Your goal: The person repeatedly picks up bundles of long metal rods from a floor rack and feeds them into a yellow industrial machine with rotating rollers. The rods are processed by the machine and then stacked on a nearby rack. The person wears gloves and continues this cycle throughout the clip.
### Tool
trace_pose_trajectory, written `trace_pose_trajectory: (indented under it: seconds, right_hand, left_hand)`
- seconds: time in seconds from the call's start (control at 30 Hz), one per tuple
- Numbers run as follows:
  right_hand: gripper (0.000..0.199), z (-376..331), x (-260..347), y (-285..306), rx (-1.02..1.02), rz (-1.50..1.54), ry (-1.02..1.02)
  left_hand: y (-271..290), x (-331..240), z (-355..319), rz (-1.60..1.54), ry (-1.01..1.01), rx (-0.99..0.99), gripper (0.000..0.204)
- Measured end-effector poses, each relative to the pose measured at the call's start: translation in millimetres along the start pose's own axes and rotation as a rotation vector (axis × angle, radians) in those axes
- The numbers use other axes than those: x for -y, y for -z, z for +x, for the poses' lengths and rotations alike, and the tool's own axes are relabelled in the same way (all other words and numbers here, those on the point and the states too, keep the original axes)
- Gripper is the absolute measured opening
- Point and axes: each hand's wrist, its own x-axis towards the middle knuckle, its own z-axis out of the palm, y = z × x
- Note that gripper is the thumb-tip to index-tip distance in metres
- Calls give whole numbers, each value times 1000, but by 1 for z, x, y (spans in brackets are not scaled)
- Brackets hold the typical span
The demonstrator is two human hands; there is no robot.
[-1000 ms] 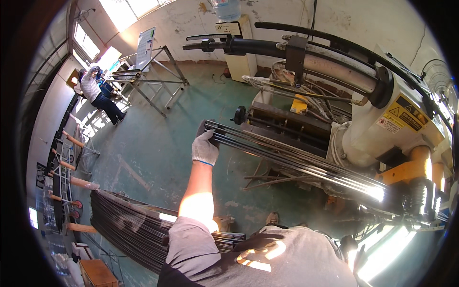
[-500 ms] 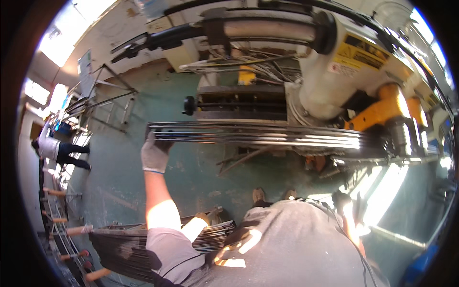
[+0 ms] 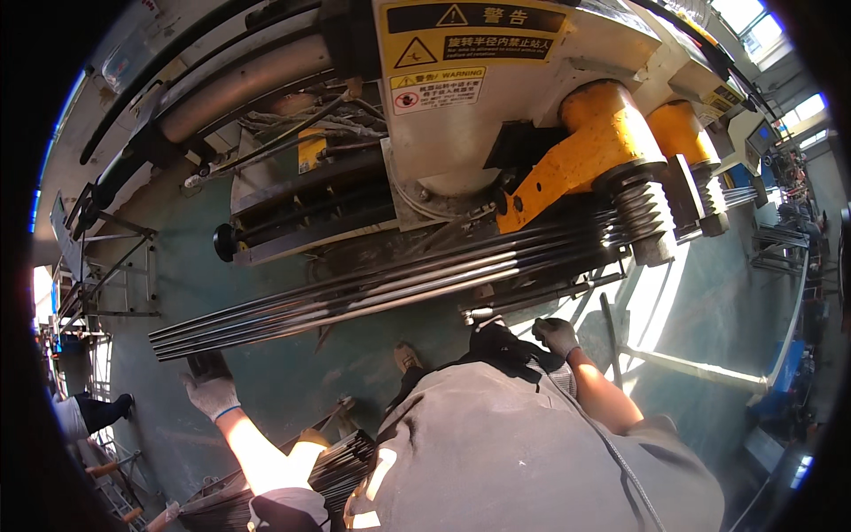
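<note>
Several long thin metal rods (image 3: 355, 293) run side by side, from free ends at the left into the machine's yellow arms (image 3: 585, 146) and ribbed metal posts (image 3: 645, 217) at the right. Just below the free ends, my left hand (image 3: 211, 392), in a light glove with dark fingers, is open with fingers stretched out; whether a fingertip touches the rods I cannot tell. My right hand (image 3: 556, 337), also gloved, is closed beside my waist, next to dark cloth; whatever it may hold is hidden.
The large white machine (image 3: 443, 142) with warning labels fills the top. A black knob (image 3: 224, 242) sticks out at its left. Dark rods lie stacked on a rack (image 3: 328, 474) at lower left. Another person (image 3: 102, 415) is at far left. A pale floor rail (image 3: 700, 368) crosses the right.
My view has swung right along the machine. My left hand has let go of the rod ends and dropped below them. My right hand has come up beside my waist.
</note>
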Motion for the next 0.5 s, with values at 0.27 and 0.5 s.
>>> trace_pose_trajectory:
  seconds: [0.27, 0.5]
  right_hand:
    - [33, 127, -38, 124, 57, -961, 372]
    - [32, 150, -25, 205, 4, -823, 159]
  left_hand:
    - [-8, 259, -184, 1467, -197, 556, 55]
    - [-31, 258, -221, 2526, -770, 1215, 46]
